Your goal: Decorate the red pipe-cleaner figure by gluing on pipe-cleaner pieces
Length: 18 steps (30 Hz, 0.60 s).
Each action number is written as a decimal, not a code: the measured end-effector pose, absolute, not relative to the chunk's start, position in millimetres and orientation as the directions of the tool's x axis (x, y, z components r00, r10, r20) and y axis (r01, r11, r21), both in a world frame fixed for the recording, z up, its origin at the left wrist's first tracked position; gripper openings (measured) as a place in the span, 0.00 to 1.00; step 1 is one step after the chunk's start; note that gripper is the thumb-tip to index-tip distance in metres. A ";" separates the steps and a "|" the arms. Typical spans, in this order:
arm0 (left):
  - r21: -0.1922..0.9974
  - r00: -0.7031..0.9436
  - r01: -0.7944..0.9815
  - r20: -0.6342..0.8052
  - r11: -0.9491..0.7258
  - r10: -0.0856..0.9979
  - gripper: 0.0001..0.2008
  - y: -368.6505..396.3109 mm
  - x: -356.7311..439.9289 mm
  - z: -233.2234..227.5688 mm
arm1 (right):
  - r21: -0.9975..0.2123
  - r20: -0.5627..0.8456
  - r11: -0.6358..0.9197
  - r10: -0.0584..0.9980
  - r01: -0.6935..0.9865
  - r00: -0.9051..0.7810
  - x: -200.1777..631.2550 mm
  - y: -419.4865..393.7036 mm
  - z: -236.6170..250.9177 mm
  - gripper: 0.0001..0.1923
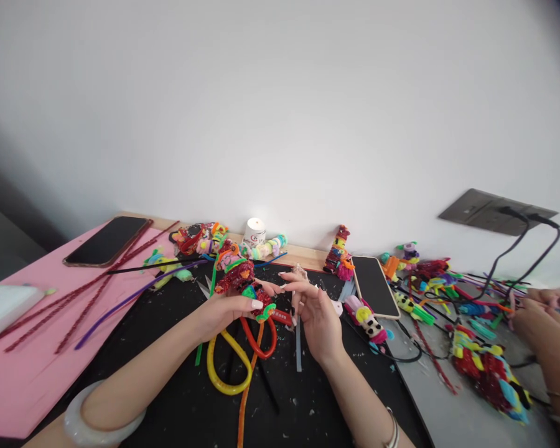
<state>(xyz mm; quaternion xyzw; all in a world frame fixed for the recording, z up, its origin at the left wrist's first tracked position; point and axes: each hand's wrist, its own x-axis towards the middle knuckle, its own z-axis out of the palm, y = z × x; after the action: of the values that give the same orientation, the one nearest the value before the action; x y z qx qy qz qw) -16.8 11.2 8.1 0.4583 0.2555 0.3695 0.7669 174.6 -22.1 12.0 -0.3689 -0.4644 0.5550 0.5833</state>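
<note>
Nearest you, your left wrist carries a pale bangle (103,418), and the forearm runs up and rightward over the black mat (177,398) to your left hand (224,311). That hand is closed around the lower end of a red-and-green pipe-cleaner figure (239,275); the thumb lies across the front, its pale nail toward your right hand. The figure's long axis tilts up and to the left, away from you, so its free top end sits past the knuckles near the clutter at the wall.

Your right hand (315,311) stands just to the right of the figure, palm turned left, fingers (293,285) spread and loosely curled. The forefinger and thumb reach leftward toward the figure's lower right side; you cannot tell whether they pinch a strand there or only touch it. So the figure lies left of your right fingertips, already held by the left hand, and the right is the free one.

Below both hands on the mat lie scissors with a yellow loop (226,373) and a red loop (261,339), an orange stem (245,404) and a clear stick (298,351). A phone (376,286) lies right of your right hand, another phone (107,241) far left on the pink sheet (23,379). At the far right edge another person's hands (539,311) work among more figures.
</note>
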 end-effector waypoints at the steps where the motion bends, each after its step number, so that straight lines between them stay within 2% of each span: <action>1: 0.895 0.601 -0.328 -0.051 0.303 0.798 0.11 11.2 -17.3 8.6 | -0.943 0.131 0.109 0.990 -0.314 -0.050 174.8 -21.9 11.7 0.24; 6: 0.893 0.617 -0.321 -0.055 0.315 0.785 0.10 10.8 -18.6 8.3 | -0.945 0.136 0.108 0.988 -0.310 -0.072 175.5 -20.0 7.6 0.25; 11: 0.894 0.599 -0.303 -0.090 0.329 0.796 0.13 10.7 -16.7 6.6 | -0.964 0.147 0.121 0.984 -0.237 -0.096 174.6 -18.9 4.3 0.25; 18: 0.907 0.531 -0.292 -0.110 0.304 0.840 0.13 11.5 -14.9 6.1 | -0.967 0.155 0.149 0.988 -0.205 -0.011 176.5 -16.8 2.2 0.21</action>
<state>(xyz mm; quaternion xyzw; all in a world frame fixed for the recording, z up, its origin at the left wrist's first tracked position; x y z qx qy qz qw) -14.9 11.5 6.1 0.4532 0.3025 0.3780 0.7485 176.5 -16.8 2.2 -0.3996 -0.4897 0.5155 0.5786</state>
